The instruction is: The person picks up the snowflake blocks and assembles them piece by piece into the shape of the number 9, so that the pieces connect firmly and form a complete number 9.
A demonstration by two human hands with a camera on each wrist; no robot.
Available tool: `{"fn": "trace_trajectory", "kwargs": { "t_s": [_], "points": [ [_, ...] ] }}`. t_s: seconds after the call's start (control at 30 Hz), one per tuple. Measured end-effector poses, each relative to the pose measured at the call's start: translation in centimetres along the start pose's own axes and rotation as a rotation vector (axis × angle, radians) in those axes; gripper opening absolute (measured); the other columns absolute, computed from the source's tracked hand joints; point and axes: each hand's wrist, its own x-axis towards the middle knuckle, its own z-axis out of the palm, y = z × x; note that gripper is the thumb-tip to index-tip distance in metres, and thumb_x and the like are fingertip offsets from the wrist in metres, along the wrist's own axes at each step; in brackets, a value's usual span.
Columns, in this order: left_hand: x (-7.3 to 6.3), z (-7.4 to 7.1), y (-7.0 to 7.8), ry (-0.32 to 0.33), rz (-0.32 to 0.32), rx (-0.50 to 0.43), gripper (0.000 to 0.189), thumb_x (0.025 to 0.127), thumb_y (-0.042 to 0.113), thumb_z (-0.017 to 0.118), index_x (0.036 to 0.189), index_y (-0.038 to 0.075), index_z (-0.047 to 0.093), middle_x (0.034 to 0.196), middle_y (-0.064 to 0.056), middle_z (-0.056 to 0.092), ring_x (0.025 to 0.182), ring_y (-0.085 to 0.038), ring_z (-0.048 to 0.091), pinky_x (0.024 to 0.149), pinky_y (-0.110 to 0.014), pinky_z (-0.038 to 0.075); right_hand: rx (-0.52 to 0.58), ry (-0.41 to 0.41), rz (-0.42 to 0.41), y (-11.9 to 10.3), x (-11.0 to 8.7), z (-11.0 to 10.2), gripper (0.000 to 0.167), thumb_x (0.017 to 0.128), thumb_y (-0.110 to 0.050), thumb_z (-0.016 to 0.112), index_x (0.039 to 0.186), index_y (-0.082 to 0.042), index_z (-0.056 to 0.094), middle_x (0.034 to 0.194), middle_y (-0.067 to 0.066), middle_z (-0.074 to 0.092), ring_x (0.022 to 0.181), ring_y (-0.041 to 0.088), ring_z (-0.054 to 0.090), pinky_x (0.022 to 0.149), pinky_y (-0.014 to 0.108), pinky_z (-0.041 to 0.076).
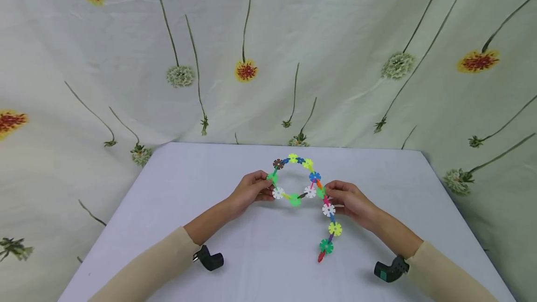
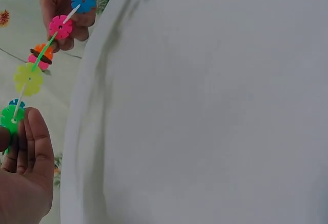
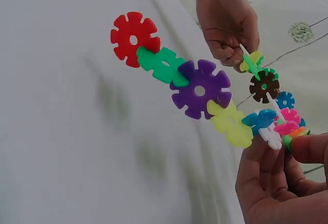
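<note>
Many-coloured notched plastic discs, slotted edge to edge, form a closed ring (image 1: 292, 158) with a tail (image 1: 334, 229) hanging from its right side. My left hand (image 1: 249, 191) pinches the ring's left side at a green disc (image 2: 11, 116). On the other side my right hand (image 1: 354, 203) pinches the chain where ring and tail meet, near a green disc (image 1: 321, 192). In the right wrist view the tail runs through a purple disc (image 3: 200, 90) to a red disc (image 3: 134, 39) at its free end. Fingers hide parts of the gripped discs.
A table with a white cover (image 1: 201, 167) lies under both hands. Behind it hangs a pale cloth (image 1: 327, 27) printed with flowers and stems. Each wrist wears a small black camera, one on the left (image 1: 209, 259) and one on the right (image 1: 391, 269).
</note>
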Motion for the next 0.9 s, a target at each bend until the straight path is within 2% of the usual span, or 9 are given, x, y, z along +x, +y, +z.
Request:
{"fn": "trace_trajectory", "kwargs": {
  "t_s": [0.17, 0.5, 0.63, 0.9],
  "points": [
    [1.9, -0.6, 0.5, 0.011, -0.034, 0.066, 0.016, 0.109, 0.013, 0.058, 0.119, -0.001, 0.058, 0.094, -0.003, 0.067, 0.085, -0.016, 0.068, 0.08, -0.028, 0.065, 0.044, -0.008, 0.013, 1.1, -0.3, 0.9, 0.027, 0.111, -0.021, 0.057, 0.132, -0.004, 0.056, 0.105, -0.001, 0.065, 0.098, 0.017, 0.067, 0.087, 0.028, 0.062],
    [4.0, -0.9, 0.8, -0.017, -0.117, 0.109, 0.014, 0.109, 0.011, 0.058, 0.118, 0.0, 0.059, 0.093, -0.002, 0.067, 0.078, -0.012, 0.067, 0.07, -0.025, 0.062, 0.117, -0.011, 0.041, 2.3, -0.9, 2.3, 0.032, 0.109, -0.02, 0.061, 0.135, -0.002, 0.053, 0.107, 0.001, 0.068, 0.1, 0.014, 0.07, 0.088, 0.028, 0.064],
    [4.7, -0.8, 0.6, -0.001, -0.146, 0.159, 0.014, 0.107, 0.009, 0.059, 0.117, 0.0, 0.06, 0.092, -0.004, 0.067, 0.075, -0.012, 0.067, 0.067, -0.024, 0.061, 0.161, -0.039, 0.044, 2.5, -1.0, 2.3, 0.038, 0.11, -0.019, 0.059, 0.14, 0.002, 0.05, 0.113, 0.004, 0.069, 0.102, 0.014, 0.072, 0.092, 0.03, 0.065],
    [5.2, -0.5, 0.4, 0.046, -0.169, 0.32, 0.021, 0.108, 0.013, 0.061, 0.122, -0.003, 0.063, 0.095, -0.006, 0.067, 0.074, -0.012, 0.065, 0.065, -0.022, 0.06, 0.206, -0.075, 0.071, 3.0, -0.8, 2.2, 0.049, 0.111, -0.019, 0.058, 0.149, 0.008, 0.044, 0.12, 0.009, 0.071, 0.104, 0.015, 0.077, 0.096, 0.036, 0.064]
  ]
}}
